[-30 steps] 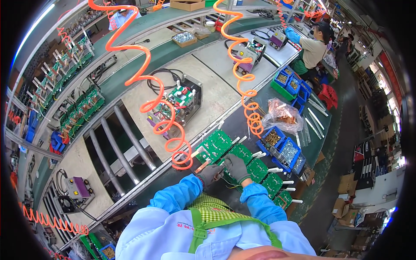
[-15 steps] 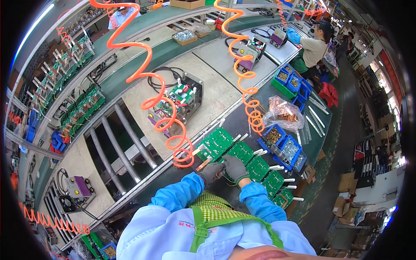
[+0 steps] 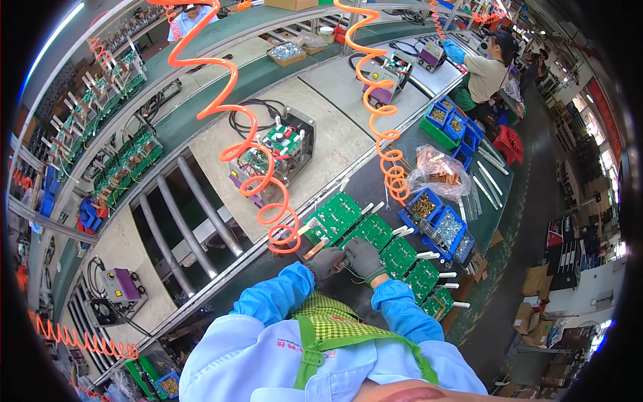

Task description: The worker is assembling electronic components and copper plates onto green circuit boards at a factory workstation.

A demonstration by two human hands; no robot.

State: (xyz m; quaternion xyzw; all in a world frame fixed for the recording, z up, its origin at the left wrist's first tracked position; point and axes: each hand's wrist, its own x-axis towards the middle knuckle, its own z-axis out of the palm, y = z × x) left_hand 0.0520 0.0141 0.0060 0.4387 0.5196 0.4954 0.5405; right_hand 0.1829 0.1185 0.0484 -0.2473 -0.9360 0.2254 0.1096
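Observation:
Both my hands wear grey gloves and meet over the near side of a row of green circuit boards (image 3: 375, 232). My left hand (image 3: 326, 263) has its fingers closed, and a copper-coloured strip (image 3: 315, 249) lies just beyond it by the leftmost board (image 3: 333, 216). My right hand (image 3: 365, 259) is closed too, its fingertips close to those of the left. Whatever sits between the fingers is too small and covered to make out. White strips (image 3: 427, 255) stick out from the far edges of the boards.
Orange coiled hoses (image 3: 271, 214) (image 3: 392, 171) hang over the bench. Blue bins (image 3: 447, 229) of screws and fittings stand right of the boards, with a plastic bag of copper parts (image 3: 439, 173) behind. An open machine unit (image 3: 284, 144) sits across the rail. Another person (image 3: 485, 70) works at the far right.
My hands stay together in almost the same spot, with only slight finger movement. The picture has shifted a little, and the orange hose hangs slightly farther right.

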